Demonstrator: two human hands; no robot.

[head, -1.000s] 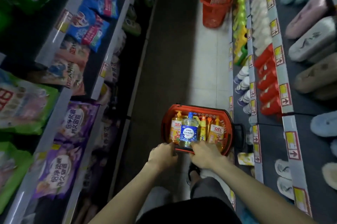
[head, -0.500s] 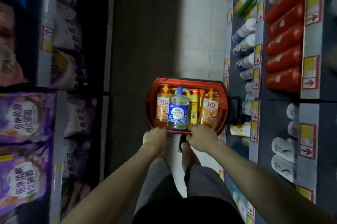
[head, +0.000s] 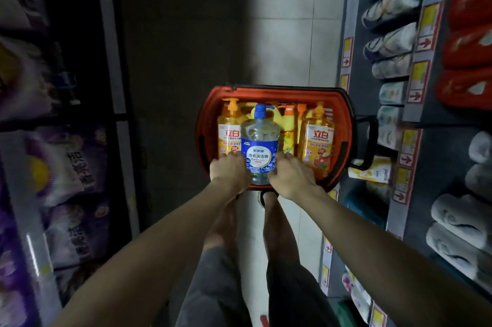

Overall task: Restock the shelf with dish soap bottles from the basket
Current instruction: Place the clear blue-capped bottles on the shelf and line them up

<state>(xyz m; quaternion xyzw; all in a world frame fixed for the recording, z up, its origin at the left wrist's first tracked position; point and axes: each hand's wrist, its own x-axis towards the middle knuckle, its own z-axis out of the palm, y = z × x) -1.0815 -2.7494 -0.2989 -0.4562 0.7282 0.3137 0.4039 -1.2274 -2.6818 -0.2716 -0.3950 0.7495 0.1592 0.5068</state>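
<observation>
Bottle [head: 259,145] — between left hand [head: 229,171], right hand [head: 290,176]

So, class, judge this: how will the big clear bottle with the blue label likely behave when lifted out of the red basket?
The clear bottle looks wide and mostly full, so it is probably heavy. Its smooth plastic sides may slip. With its broad base, it seems unlikely to tip once set down.
</observation>
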